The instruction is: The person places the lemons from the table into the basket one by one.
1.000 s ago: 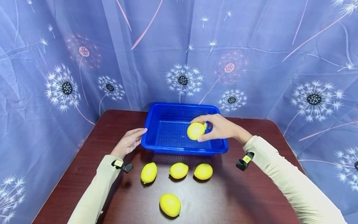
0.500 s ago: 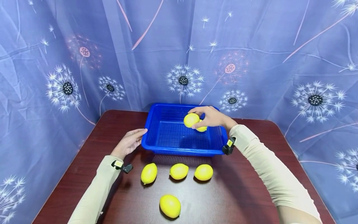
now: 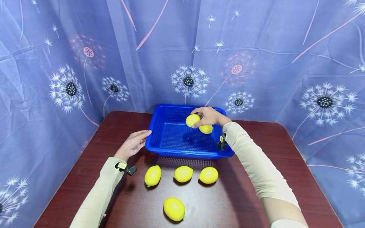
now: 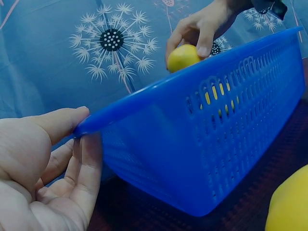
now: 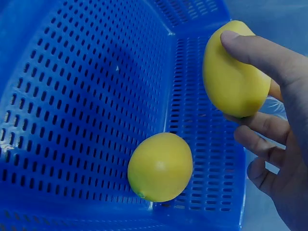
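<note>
In the head view, the right hand [image 3: 208, 115] holds a smooth yellow oval lemon [image 3: 192, 120] over the far right part of a blue rectangular basket of perforated plastic [image 3: 182, 154]. A second yellow lemon [image 3: 206, 129] lies inside, on the right. The left hand [image 3: 132, 145] is at the basket's left end. On the dark reddish-brown table [image 3: 134, 204], three yellow lemons [image 3: 183, 174] sit in a row just beyond the basket's near side, and a lone yellow lemon [image 3: 174, 209] lies nearer.

In the left wrist view, the left thumb lies over the rim with bent fingers beneath, pinching the edge.

In the right wrist view, the right thumb presses one side of the held lemon and a finger backs the other, parted only by the fruit; the remaining fingers curl loosely. The held lemon appears apart from the second one.

The step in hand looks like placing a lemon in the basket; the next move seems to call for lowering it beside the other and loosening the pinch, the left hand steadying the rim.
</note>
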`<state>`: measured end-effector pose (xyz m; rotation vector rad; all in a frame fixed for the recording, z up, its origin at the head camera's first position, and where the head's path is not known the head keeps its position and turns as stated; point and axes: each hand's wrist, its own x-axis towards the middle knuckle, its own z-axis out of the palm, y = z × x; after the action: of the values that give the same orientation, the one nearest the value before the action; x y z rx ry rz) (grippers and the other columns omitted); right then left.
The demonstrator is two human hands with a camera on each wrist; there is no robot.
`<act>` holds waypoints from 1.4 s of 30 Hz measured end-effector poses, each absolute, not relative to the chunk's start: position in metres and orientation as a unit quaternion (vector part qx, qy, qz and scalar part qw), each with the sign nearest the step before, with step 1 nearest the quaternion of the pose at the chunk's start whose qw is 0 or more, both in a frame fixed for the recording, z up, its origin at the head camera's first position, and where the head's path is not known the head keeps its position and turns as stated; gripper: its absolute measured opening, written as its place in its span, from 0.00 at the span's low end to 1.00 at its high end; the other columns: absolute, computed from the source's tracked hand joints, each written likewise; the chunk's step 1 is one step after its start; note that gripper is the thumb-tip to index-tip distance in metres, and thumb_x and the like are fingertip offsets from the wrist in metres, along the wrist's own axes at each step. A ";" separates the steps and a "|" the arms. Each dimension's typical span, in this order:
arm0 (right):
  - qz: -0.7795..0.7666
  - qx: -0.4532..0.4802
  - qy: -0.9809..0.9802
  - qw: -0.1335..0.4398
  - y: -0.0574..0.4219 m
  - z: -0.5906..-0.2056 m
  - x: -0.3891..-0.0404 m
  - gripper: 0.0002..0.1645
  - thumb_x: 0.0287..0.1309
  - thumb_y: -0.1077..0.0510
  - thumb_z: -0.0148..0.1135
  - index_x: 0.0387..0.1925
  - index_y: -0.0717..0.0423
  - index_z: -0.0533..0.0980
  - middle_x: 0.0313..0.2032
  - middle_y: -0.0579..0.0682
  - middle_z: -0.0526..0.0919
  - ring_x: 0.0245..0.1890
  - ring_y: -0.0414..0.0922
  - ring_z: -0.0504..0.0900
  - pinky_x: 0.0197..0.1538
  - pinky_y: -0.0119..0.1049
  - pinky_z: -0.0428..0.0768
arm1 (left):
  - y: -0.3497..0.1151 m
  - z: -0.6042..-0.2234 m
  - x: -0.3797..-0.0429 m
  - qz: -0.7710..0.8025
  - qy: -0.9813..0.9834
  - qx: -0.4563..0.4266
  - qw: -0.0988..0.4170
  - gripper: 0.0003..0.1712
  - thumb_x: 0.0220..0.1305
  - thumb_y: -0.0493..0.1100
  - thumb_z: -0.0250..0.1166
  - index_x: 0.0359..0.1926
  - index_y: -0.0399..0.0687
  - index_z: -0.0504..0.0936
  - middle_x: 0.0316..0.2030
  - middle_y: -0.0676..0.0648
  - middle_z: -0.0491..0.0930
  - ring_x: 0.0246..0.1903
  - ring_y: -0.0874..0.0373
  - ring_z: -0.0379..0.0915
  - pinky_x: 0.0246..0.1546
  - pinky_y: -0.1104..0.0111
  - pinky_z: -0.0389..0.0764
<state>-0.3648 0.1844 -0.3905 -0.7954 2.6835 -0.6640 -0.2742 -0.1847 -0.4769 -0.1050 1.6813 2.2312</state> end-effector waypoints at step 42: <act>-0.167 -0.247 0.946 0.127 0.170 -0.408 -0.376 0.44 0.54 0.37 0.75 0.68 0.50 0.73 0.60 0.56 0.82 0.61 0.55 0.78 0.64 0.56 0.75 | -0.186 -0.478 -0.276 0.784 0.597 -0.039 0.166 0.02 0.74 0.41 0.64 0.43 0.48 0.82 0.35 0.54 0.85 0.37 0.63 0.81 0.40 0.75 0.83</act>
<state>-0.3760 0.1695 -0.4076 -0.7198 2.7523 -0.4866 -0.2755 -0.1856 -0.4775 -0.1113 1.7011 2.2308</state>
